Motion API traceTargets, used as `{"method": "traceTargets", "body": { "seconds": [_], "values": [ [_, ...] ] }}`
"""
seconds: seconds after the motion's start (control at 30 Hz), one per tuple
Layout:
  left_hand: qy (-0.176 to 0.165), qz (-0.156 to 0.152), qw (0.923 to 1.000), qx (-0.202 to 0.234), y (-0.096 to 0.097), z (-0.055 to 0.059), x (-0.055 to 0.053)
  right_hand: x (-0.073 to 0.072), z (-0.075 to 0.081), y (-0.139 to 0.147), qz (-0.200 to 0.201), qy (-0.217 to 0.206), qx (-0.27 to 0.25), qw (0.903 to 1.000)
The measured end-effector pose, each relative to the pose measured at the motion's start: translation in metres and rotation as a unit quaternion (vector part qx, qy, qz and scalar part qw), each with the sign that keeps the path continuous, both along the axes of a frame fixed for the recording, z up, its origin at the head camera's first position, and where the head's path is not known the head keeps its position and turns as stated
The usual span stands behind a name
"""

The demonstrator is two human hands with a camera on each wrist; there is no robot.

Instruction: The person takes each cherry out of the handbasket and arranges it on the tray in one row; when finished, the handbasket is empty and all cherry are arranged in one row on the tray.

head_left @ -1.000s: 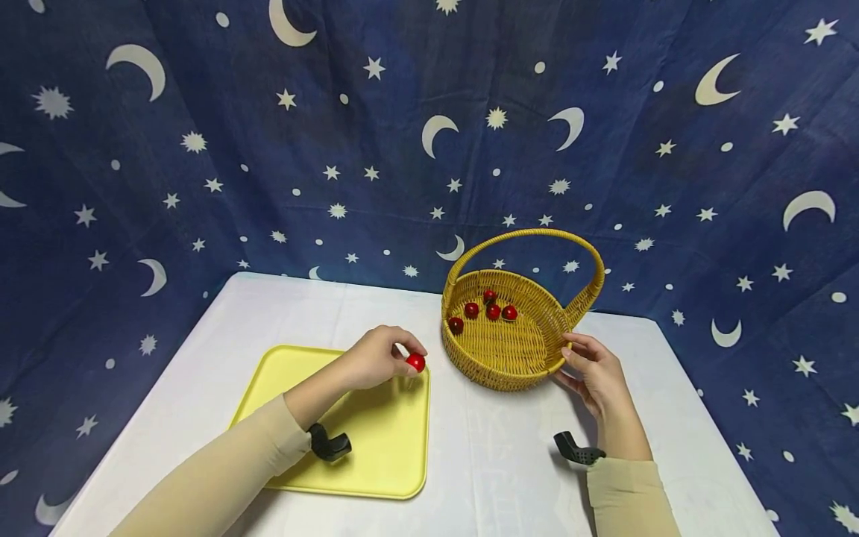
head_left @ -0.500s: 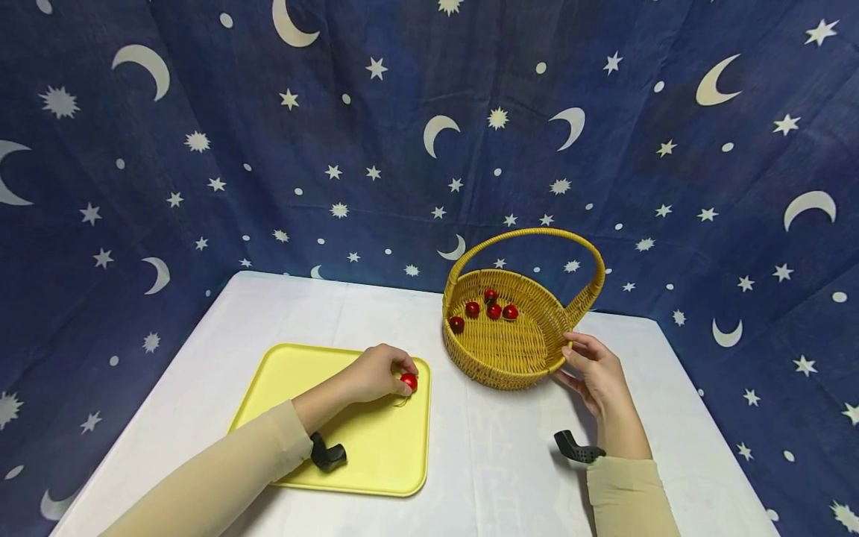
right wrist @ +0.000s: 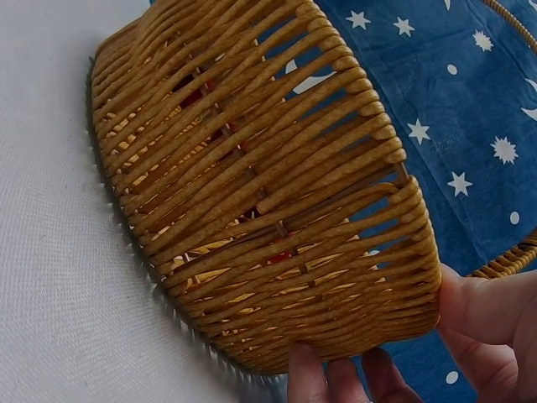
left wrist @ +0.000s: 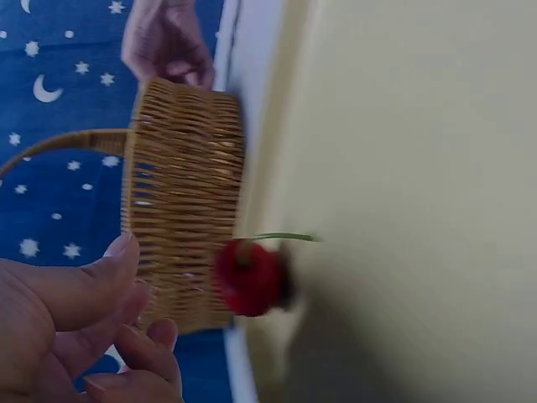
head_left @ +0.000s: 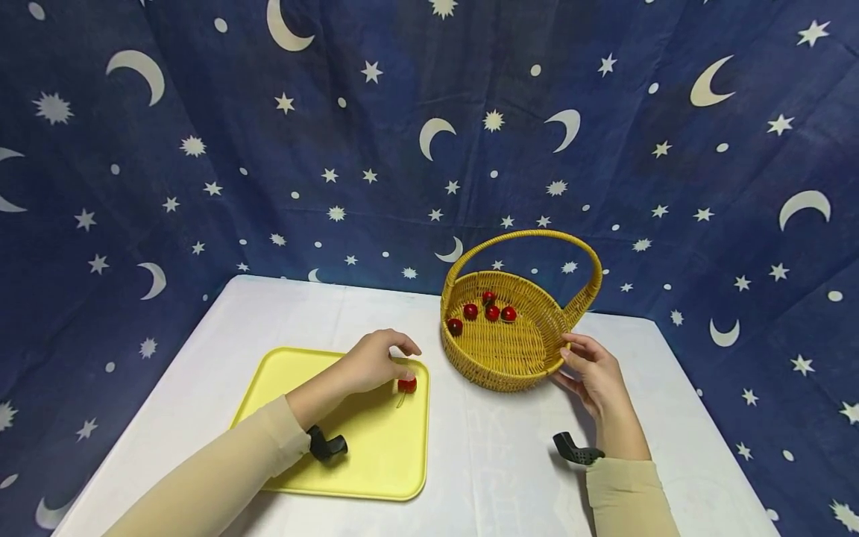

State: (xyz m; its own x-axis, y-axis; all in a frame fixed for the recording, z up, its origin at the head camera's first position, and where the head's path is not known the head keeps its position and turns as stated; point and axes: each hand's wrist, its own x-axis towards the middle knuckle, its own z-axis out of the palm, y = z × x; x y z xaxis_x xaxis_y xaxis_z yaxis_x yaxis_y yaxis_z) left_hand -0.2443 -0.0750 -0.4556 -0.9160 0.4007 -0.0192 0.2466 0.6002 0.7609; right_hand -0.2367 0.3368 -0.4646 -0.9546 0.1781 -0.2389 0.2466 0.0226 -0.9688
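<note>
A red cherry with a thin green stem lies on the yellow tray, near its right edge. Just above it hovers my left hand, thumb and fingers parted. In the left wrist view the cherry stands apart from the fingertips. My right hand grips the right side of a woven basket with an arched handle. Its thumb is at the rim and its fingers are against the outer wall, as the right wrist view shows. Several cherries sit inside the basket, toward the back left.
Both tray and basket stand on a white-covered table, with a narrow strip of cloth between them. A dark blue curtain with moons and stars hangs behind and at the sides. Black wrist mounts jut from the sleeves.
My left hand has lowered the cherry from over the tray's right edge onto the tray, let it go and risen slightly. My right hand keeps hold of the basket, unmoved.
</note>
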Motion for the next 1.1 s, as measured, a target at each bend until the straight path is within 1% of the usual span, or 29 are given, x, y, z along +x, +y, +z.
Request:
{"method": "traceTargets", "body": {
  "seconds": [0.07, 0.17, 0.27, 0.33, 0.4, 0.5, 0.57, 0.63, 0.73, 0.87, 1.0, 1.1],
  "values": [
    [0.013, -0.011, 0.9998, 0.012, 0.005, 0.009, -0.001, 0.001, 0.000, 0.001, -0.001, -0.001, 0.001, 1.0000],
    [0.029, -0.029, 0.9986, 0.033, 0.018, 0.021, -0.001, 0.002, 0.000, 0.002, -0.003, 0.000, 0.001, 1.0000],
    [0.039, -0.052, 0.9961, 0.060, 0.037, 0.032, -0.003, 0.002, 0.000, 0.003, -0.001, 0.001, -0.001, 1.0000],
    [0.038, -0.068, 0.9940, 0.077, 0.052, 0.038, -0.005, 0.002, 0.000, 0.003, 0.003, 0.002, -0.003, 1.0000],
    [0.034, -0.086, 0.9919, 0.087, 0.067, 0.043, -0.010, 0.001, 0.000, 0.002, 0.003, 0.003, -0.004, 1.0000],
    [0.013, -0.112, 0.9895, 0.091, 0.090, 0.047, -0.020, 0.000, 0.000, 0.002, 0.003, 0.003, -0.007, 1.0000],
    [-0.002, -0.129, 0.9876, 0.089, 0.103, 0.046, -0.029, 0.000, 0.000, 0.001, 0.002, 0.001, -0.008, 1.0000],
    [-0.012, -0.140, 0.9864, 0.085, 0.115, 0.044, -0.038, -0.001, 0.000, 0.001, 0.002, -0.001, -0.008, 1.0000],
    [-0.012, -0.138, 0.9872, 0.079, 0.127, 0.040, -0.052, -0.001, 0.000, 0.001, 0.002, 0.003, -0.009, 1.0000],
    [-0.013, -0.114, 0.9916, 0.060, 0.134, 0.036, -0.067, -0.002, -0.001, 0.000, 0.000, 0.009, -0.014, 0.9999],
    [-0.030, -0.091, 0.9946, 0.040, 0.137, 0.033, -0.076, -0.002, -0.001, -0.001, -0.005, 0.003, -0.012, 0.9999],
    [-0.052, -0.081, 0.9949, 0.032, 0.139, 0.032, -0.081, -0.002, -0.002, 0.000, -0.008, -0.001, -0.009, 0.9999]
  ]
}}
